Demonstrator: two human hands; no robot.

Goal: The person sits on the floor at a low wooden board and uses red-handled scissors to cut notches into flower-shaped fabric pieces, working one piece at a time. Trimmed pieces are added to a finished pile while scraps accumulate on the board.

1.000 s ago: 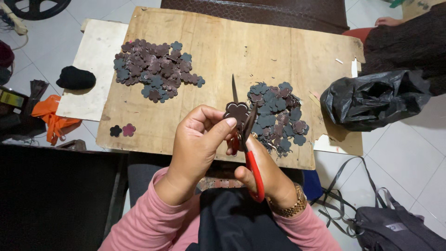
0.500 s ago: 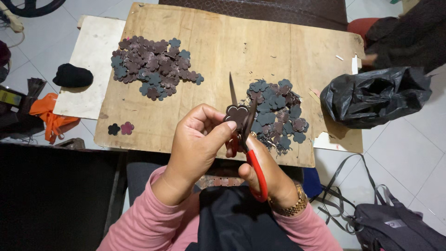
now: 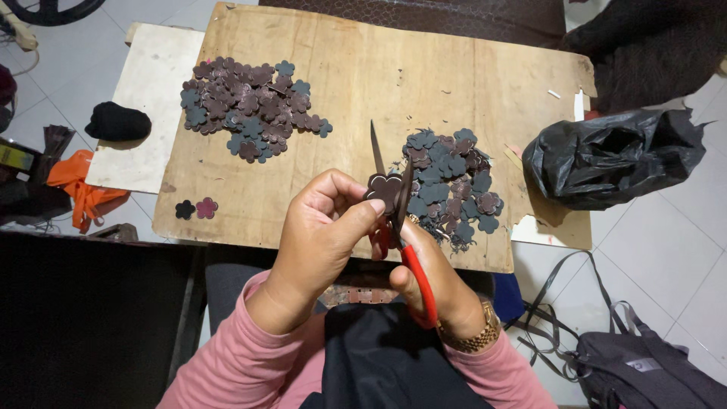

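My left hand pinches a dark brown flower-shaped cutout between thumb and fingers, held up over the near edge of a wooden board. My right hand grips red-handled scissors, blades parted around the cutout. One blade points up and away from me. Just beyond the hands, on the board's right, lies a pile of flower cutouts. A larger pile of flower cutouts sits at the board's far left.
A black plastic bag lies right of the board. Two loose flower pieces sit at the board's near left corner. A black cloth lump rests on a white panel to the left, orange fabric below it. A dark bag stands at lower right.
The view has shifted slightly; hands, cutout and scissors keep the same hold. A person's dark sleeve at the top right has drawn back toward the corner.
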